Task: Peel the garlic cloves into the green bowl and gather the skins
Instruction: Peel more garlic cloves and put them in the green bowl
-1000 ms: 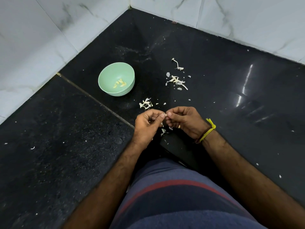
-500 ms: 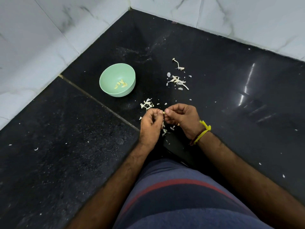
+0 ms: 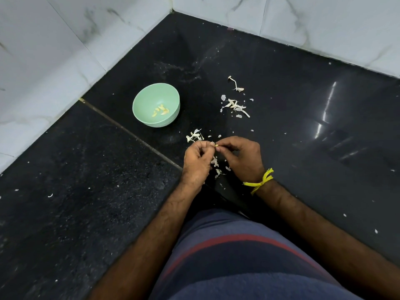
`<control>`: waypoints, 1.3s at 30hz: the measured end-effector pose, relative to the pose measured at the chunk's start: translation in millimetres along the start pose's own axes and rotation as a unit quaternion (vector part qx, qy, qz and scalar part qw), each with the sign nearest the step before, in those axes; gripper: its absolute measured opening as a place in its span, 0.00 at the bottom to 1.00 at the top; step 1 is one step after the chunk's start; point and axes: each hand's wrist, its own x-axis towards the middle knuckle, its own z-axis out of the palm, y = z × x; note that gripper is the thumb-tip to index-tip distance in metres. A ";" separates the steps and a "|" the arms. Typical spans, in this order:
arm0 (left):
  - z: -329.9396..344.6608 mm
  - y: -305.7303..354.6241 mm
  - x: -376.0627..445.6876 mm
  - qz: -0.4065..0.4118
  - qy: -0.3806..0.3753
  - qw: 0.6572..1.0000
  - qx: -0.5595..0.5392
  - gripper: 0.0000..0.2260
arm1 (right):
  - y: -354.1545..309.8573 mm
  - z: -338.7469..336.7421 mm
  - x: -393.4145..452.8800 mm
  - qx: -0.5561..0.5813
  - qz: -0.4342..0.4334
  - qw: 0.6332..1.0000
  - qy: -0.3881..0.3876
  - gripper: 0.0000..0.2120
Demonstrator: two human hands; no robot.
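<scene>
A small garlic clove [image 3: 216, 145] is pinched between the fingertips of my left hand [image 3: 198, 162] and my right hand [image 3: 241, 158], low over the black floor. The green bowl [image 3: 141, 102] stands to the upper left of my hands and holds a few peeled cloves [image 3: 160, 110]. Papery skins lie in a small heap [image 3: 194, 136] just beyond my left hand. More skins [image 3: 234, 106] are scattered further back on the right, and a few bits [image 3: 218, 168] lie under my hands. A dry garlic stem [image 3: 236, 84] lies beyond them.
White marble walls [image 3: 65, 50] meet in a corner at the back. My leg in blue cloth with a red stripe [image 3: 238, 256] fills the bottom. A yellow thread [image 3: 259, 181] is tied round my right wrist. Tiny white flecks dot the floor.
Both hands have drifted slightly away from my body, towards the skin heap, still pinching the clove between them. The bowl and skins have not moved.
</scene>
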 end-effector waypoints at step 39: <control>-2.6 1.0 -3.5 0.040 -0.003 0.996 0.085 0.16 | -3.1 0.7 -7.2 0.219 0.220 0.949 -0.049 0.06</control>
